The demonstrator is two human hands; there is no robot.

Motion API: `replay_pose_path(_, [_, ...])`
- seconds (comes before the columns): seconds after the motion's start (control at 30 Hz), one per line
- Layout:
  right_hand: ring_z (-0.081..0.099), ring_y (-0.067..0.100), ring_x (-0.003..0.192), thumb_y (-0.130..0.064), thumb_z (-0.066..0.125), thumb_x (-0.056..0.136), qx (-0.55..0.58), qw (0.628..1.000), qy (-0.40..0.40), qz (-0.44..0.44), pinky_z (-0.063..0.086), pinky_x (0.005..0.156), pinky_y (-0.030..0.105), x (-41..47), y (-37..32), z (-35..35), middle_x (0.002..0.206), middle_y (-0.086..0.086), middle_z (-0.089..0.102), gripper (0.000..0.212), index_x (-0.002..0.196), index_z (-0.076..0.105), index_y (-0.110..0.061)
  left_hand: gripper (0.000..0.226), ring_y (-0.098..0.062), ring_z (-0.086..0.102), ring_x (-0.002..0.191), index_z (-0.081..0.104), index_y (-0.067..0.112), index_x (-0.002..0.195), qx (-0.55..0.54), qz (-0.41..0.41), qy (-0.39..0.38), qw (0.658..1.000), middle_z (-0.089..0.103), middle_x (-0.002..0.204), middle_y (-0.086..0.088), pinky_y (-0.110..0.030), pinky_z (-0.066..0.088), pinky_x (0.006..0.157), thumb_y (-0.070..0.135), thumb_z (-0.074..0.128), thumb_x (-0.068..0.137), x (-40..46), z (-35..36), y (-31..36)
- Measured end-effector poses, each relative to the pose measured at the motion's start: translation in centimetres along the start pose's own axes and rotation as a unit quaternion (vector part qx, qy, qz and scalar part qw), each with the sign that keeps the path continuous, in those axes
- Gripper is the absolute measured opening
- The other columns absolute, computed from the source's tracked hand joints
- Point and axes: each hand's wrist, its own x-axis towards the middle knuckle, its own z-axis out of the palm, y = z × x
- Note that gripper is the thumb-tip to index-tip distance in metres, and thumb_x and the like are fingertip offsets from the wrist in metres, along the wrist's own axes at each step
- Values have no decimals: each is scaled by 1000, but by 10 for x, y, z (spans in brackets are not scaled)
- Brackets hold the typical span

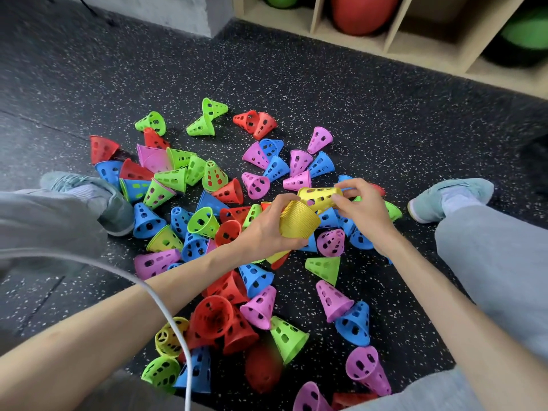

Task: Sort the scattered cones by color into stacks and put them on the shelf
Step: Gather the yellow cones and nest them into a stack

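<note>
Several perforated plastic cones in red, blue, green, pink and yellow lie scattered on the dark speckled floor (341,93). My left hand (264,229) grips a stack of yellow cones (298,221), held on its side above the pile. At the narrow end of that stack, my right hand (363,209) holds the top yellow cone (318,197) with its fingertips. Loose yellow cones lie at the left (164,240) and near my left forearm (169,338). The wooden shelf (394,40) stands at the far right.
The shelf's cubbies hold green (526,28) and red (363,13) balls. My legs and shoes flank the pile, left shoe (98,200), right shoe (450,198). A white cable (166,307) crosses my left forearm. A grey pillar base (184,10) stands at the back.
</note>
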Motion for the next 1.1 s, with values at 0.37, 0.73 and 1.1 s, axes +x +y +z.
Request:
replay_pose_path(0.37, [73, 12, 99, -32, 72, 95, 86, 993, -73, 47, 61, 92, 40, -3, -4, 13, 113, 2, 68, 20, 108, 66, -18, 85, -12, 49, 116, 32, 30, 144, 2, 2, 14, 1000, 48, 143, 6, -28, 41, 89, 45, 84, 79, 3, -3, -6])
replay_pose_path(0.73, [72, 17, 108, -28, 83, 83, 111, 975, -158, 109, 59, 92, 36, 4, 0, -4, 124, 2, 68, 50, 125, 58, -19, 86, -19, 54, 109, 30, 37, 144, 36, 4, -16, 999, 50, 139, 6, -40, 51, 88, 46, 84, 78, -3, -7, -3])
replay_pose_path(1.1, [69, 17, 81, -25, 71, 93, 108, 982, -126, 87, 63, 86, 40, 7, 6, -16, 101, 6, 69, 26, 113, 69, -9, 87, -16, 53, 104, 29, 39, 145, 44, 1, -29, 999, 51, 136, 6, -36, 48, 83, 50, 83, 78, -6, -7, -2])
